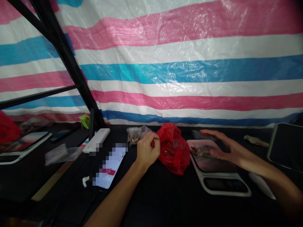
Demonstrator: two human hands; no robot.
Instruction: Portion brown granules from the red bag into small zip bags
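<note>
My left hand [148,149] is closed at the left edge of a red plastic bag [176,157], with a bit of red showing between its fingers. Small brown pieces lie inside the bag's open mouth. Over a white kitchen scale [205,186], my right hand [226,148] is open, fingers and thumb apart. On the scale's plate rests a small clear bag [201,150] of brown pieces, close to the right thumb; I cannot tell whether they touch. Behind my left hand sit small clear bags [134,136] with similar brown contents.
Left of my arm lie a lit phone [111,167], a white box-like device [98,140] and a white earbud [85,181]. Farther left are empty clear bags [56,154] and another scale [28,143]. A dark tablet-like panel [287,145] stands right. Striped sheeting [177,72] hangs behind.
</note>
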